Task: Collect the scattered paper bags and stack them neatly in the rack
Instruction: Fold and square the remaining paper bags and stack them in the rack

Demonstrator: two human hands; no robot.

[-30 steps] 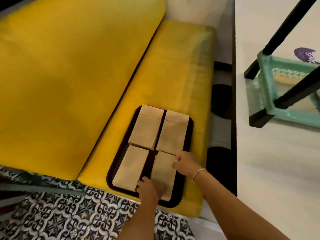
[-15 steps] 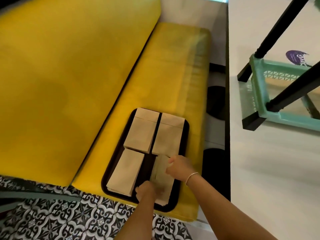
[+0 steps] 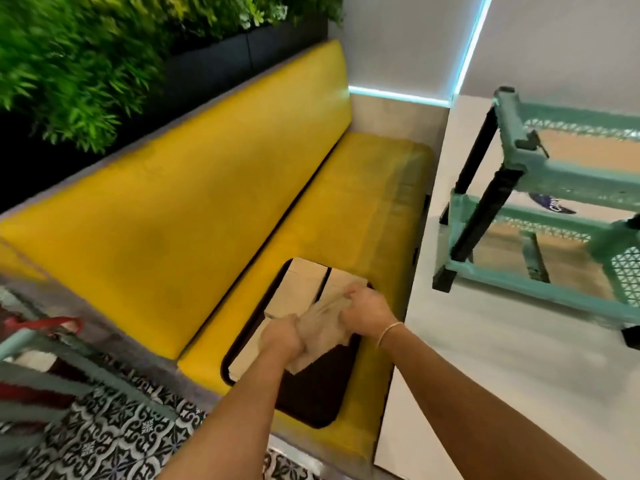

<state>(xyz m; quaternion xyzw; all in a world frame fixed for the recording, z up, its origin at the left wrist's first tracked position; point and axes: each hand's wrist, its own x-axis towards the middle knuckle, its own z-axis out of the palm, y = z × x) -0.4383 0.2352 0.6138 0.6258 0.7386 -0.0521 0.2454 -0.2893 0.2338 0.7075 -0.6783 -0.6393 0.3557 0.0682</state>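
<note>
Lifting: both hands, left (image 3: 282, 336) and right (image 3: 363, 308), now grip a paper bag (image 3: 323, 329) raised off the tray (image 3: 311, 400), lower centre; rack (image 3: 554, 216) next.

Both hands (image 3: 282, 336) have lifted one paper bag (image 3: 322, 327) (near-right one) off the tray (image 3: 311, 396).

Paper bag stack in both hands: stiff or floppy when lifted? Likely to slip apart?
Probably floppy: the paper bags look bent between the left hand and right hand. Likely light, since fingers alone hold them above the tray. Loose flat sheets may slide or fan unless gripped at both ends.
</note>
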